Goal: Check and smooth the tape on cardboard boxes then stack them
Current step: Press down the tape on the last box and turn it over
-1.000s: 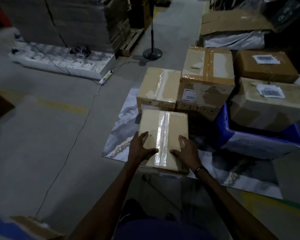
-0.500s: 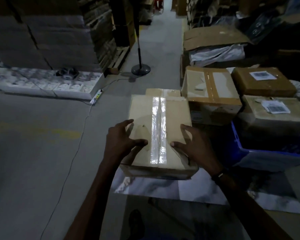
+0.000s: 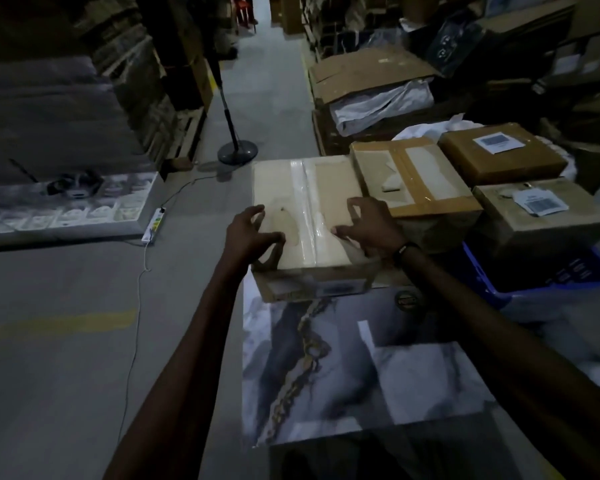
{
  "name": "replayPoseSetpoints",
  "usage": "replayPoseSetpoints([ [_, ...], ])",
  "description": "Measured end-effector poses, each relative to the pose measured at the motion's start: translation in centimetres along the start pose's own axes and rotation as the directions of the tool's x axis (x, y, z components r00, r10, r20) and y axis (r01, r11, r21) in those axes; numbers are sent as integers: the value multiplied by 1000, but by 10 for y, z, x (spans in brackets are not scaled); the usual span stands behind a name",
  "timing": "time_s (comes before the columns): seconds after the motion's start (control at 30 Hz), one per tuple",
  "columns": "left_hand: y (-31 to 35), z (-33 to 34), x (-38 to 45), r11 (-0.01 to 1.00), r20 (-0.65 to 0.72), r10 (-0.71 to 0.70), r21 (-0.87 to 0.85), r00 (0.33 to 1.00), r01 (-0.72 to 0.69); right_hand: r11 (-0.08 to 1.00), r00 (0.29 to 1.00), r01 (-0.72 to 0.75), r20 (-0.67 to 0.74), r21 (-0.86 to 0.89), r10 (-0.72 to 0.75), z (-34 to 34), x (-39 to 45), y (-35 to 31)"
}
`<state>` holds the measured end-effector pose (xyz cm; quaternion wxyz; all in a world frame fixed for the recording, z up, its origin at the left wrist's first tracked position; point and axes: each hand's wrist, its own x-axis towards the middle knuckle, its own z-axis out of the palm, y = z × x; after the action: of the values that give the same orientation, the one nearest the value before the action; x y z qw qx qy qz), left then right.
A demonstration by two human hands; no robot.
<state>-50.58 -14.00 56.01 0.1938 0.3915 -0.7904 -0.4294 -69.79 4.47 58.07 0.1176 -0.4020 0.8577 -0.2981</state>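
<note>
While both hands rest on its top face, the pale cardboard box [image 3: 305, 216] sits on another box [image 3: 312, 289] below it, at the far end of a marbled sheet [image 3: 343, 368] on the floor. Left hand [image 3: 248, 233]: fingers spread and bent, thumb reaching toward the centre, pressing the lid left of the clear tape strip [image 3: 307, 209]; nothing is clasped. Right hand [image 3: 368, 223]: fingers arched, tips on the lid right of the tape, likewise clasping nothing; dark band at the wrist. Just beside, to the right: brown-taped carton [image 3: 413, 181]; two labelled cartons [image 3: 499, 150] [image 3: 541, 209]; blue crate [image 3: 541, 275] under the nearer one. Left, well apart: fan stand base [image 3: 237, 152], power strip [image 3: 155, 225] with cable.
</note>
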Motion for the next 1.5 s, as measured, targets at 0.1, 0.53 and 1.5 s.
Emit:
replayPoseSetpoints([
  [0.1, -3, 7, 32, 997, 35, -33, -76, 999, 35, 997, 999, 13, 35, -75, -11, 5, 39, 7],
  [0.53, -16, 37, 100, 977, 124, -58, -198, 991, 82, 995, 988, -60, 139, -84, 72, 30, 115, 41],
  [1.5, -25, 74, 68, 992, -8, -60, 107, 998, 60, 991, 993, 75, 99, -114, -64, 9, 84, 108],
])
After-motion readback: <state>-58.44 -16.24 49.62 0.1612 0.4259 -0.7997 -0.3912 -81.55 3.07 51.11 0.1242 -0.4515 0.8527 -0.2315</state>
